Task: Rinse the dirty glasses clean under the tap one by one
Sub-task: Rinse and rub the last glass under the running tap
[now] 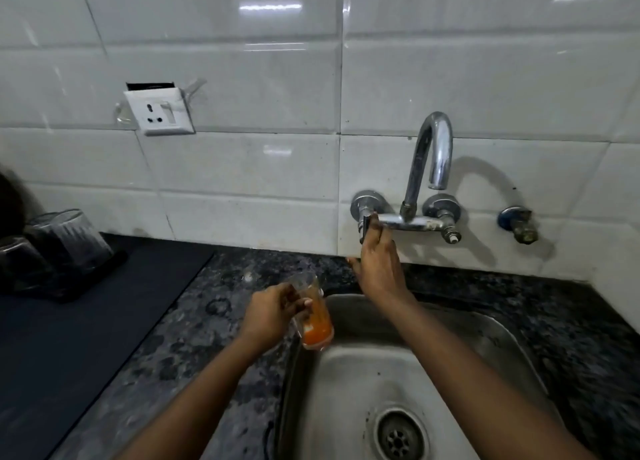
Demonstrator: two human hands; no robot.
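Left hand (273, 312) grips orange-stained glass (313, 316), fingers curled round it, over sink (363, 373) left rim. Right hand (379, 265) above sink, fingers pinching tap (427, 169) lever (365, 226). Two upturned glasses (69, 238) far left of sink.

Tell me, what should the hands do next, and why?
Probably turn the tap handle to start the water. The right hand is already on it, yet nothing runs from the spout. The left hand holds the glass, orange dregs inside, at the sink edge, not yet under the spout.
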